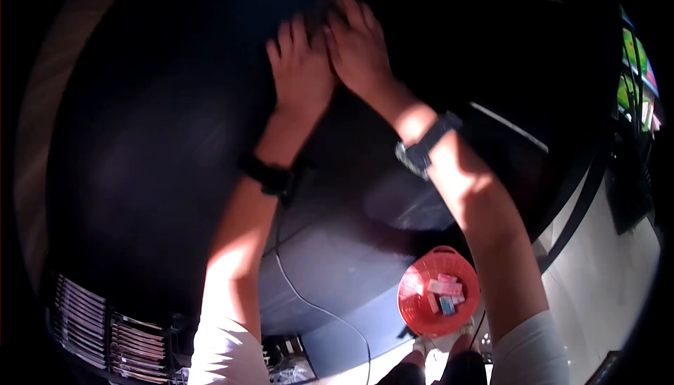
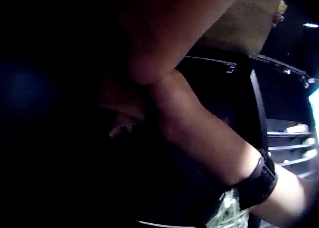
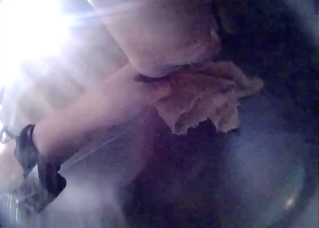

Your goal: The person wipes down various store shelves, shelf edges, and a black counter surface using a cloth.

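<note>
Side by side near the top of the head view, both hands press on a large black surface [image 1: 140, 174] with their fingers extended. The left hand [image 1: 302, 69] lies beside the right hand [image 1: 358, 44], their inner edges close together. Under them is a crumpled brownish cloth [image 3: 204, 103], its ragged folds showing past the fingers in the right wrist view. Much of the cloth is covered by the hands. Deep shadow hides most of the left hand's fingers in the left wrist view.
A red basket [image 1: 414, 318] with several small pink and blue packets stands by the person's feet. A thin cable [image 1: 302, 290] hangs from the left wrist's band. Racks of stacked thin items [image 1: 81, 325] stand at lower left; bright screens [image 1: 630, 55] are at far right.
</note>
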`<state>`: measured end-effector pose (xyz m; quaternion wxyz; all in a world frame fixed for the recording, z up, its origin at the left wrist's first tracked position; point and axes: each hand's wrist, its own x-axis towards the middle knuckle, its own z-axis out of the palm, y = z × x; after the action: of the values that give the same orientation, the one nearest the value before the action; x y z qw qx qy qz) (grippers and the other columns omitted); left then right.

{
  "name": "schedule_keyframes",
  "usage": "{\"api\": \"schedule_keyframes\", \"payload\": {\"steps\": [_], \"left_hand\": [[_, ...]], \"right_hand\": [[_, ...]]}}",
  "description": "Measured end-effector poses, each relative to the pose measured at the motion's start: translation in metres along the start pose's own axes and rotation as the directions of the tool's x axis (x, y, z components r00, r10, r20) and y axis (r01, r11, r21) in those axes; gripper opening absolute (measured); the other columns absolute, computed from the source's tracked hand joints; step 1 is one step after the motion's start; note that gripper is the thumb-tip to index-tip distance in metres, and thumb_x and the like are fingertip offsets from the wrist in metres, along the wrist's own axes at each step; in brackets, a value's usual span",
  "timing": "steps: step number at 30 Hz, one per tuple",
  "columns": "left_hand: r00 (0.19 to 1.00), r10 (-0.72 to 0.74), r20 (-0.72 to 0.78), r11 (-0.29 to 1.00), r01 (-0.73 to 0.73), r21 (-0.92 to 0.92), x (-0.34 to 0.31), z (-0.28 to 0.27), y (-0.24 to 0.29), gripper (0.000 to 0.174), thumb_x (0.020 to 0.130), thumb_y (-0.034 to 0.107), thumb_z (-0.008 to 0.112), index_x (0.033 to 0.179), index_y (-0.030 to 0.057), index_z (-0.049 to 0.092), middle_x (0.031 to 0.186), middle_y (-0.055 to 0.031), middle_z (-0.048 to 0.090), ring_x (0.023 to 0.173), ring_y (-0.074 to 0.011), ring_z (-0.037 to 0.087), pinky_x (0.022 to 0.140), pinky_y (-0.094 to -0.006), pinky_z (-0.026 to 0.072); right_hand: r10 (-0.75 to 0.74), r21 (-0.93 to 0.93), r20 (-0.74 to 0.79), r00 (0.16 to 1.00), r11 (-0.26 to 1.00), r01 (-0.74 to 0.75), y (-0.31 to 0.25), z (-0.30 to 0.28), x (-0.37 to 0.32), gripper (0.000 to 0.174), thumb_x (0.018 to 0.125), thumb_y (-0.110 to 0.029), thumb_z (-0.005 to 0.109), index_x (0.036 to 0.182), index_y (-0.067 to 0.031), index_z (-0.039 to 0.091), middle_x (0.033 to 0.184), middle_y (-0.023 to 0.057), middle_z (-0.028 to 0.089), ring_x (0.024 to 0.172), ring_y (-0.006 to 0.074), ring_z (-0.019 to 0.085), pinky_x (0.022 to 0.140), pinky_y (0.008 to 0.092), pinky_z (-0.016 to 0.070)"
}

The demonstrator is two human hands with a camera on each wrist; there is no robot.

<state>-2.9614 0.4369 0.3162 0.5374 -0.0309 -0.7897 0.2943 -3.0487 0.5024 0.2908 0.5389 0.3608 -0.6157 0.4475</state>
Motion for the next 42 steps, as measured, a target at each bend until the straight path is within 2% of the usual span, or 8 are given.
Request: {"api": "schedule_keyframes", "payload": {"steps": [11,12,17,27,35,36,41,42], "left_hand": [[0.882,0.229,0.411,0.829,0.045,-0.557,-0.163,0.098,0.144,0.044,0.081,0.014,0.046,0.122,-0.0028,0.045,0.133,-0.0190,0.038,0.125,-0.0288,0.034,0.103,-0.0383,0.0285],[0.683,0.526,0.506,0.848,-0.466,-0.253,-0.167,0.081,0.156,0.044,0.080,0.014,0.048,0.121,-0.0030,0.046,0.131,-0.0195,0.039,0.125,-0.0293,0.033,0.104,-0.0382,0.0283],[0.858,0.273,0.434,0.550,0.231,-0.803,-0.140,0.089,0.167,0.044,0.080,0.017,0.052,0.118,-0.0024,0.044,0.107,-0.0165,0.051,0.107,-0.0310,0.046,0.102,-0.0493,0.0265],[0.871,0.358,0.336,0.934,-0.333,-0.132,-0.097,0.124,0.172,0.033,0.080,0.024,0.050,0.102,0.0025,0.061,0.123,-0.0113,0.048,0.125,-0.0238,0.035,0.107,-0.0399,0.0179],[0.580,0.601,0.550,0.756,-0.636,-0.155,-0.318,0.140,0.266,0.050,0.080,0.012,0.046,0.126,-0.0050,0.038,0.134,-0.0126,0.035,0.127,-0.0214,0.033,0.104,-0.0325,0.0313],[0.658,0.453,0.602,0.854,-0.125,-0.506,-0.331,0.132,0.275,0.051,0.077,0.009,0.049,0.125,-0.0054,0.040,0.132,-0.0114,0.037,0.126,-0.0204,0.035,0.105,-0.0315,0.0310],[0.765,0.319,0.560,0.932,-0.145,-0.332,-0.275,0.130,0.269,0.046,0.078,0.012,0.047,0.121,-0.0024,0.046,0.132,-0.0132,0.040,0.128,-0.0226,0.033,0.100,-0.0386,0.0313],[0.792,0.268,0.548,0.916,-0.034,-0.400,-0.252,0.128,0.261,0.044,0.076,0.012,0.050,0.118,-0.0016,0.050,0.131,-0.0134,0.041,0.128,-0.0239,0.032,0.099,-0.0427,0.0310]], "right_hand": [[0.284,-0.225,0.353,0.892,0.951,-0.214,0.100,-0.019,-0.257,0.047,0.084,-0.019,0.048,0.125,0.0008,0.039,0.142,0.0217,0.018,0.130,0.0396,0.020,0.104,0.0524,0.0198],[0.368,-0.211,0.407,0.836,0.928,-0.306,0.103,-0.029,-0.287,0.046,0.084,-0.019,0.048,0.124,0.0009,0.040,0.142,0.0209,0.018,0.130,0.0402,0.020,0.104,0.0521,0.0202],[0.303,-0.124,0.327,0.895,0.953,-0.277,0.123,-0.050,-0.267,0.034,0.083,-0.018,0.048,0.111,0.0012,0.053,0.138,0.0181,0.029,0.123,0.0426,0.028,0.099,0.0505,0.0276],[-0.027,0.210,0.086,0.996,0.978,0.008,0.181,-0.015,-0.205,0.055,0.092,-0.038,0.035,0.134,-0.0035,0.031,0.140,0.0221,0.022,0.126,0.0391,0.025,0.104,0.0462,0.0210],[0.365,-0.187,0.718,0.593,0.921,-0.341,0.136,-0.049,-0.486,0.050,0.092,-0.025,0.040,0.129,0.0056,0.027,0.134,0.0389,0.011,0.125,0.0502,0.019,0.105,0.0479,0.0195],[0.467,-0.055,0.696,0.546,0.793,-0.607,0.131,-0.058,-0.495,0.050,0.093,-0.025,0.038,0.131,0.0042,0.024,0.135,0.0375,0.010,0.126,0.0500,0.017,0.105,0.0475,0.0182],[0.183,-0.034,0.453,0.873,0.982,-0.188,0.144,-0.042,-0.453,0.047,0.090,-0.018,0.042,0.130,0.0019,0.030,0.131,0.0323,0.022,0.125,0.0488,0.018,0.106,0.0503,0.0124],[0.496,0.318,0.394,0.774,0.717,-0.621,0.151,-0.034,-0.430,0.044,0.089,-0.015,0.041,0.129,0.0022,0.032,0.133,0.0326,0.019,0.124,0.0498,0.018,0.106,0.0507,0.0098]]}}
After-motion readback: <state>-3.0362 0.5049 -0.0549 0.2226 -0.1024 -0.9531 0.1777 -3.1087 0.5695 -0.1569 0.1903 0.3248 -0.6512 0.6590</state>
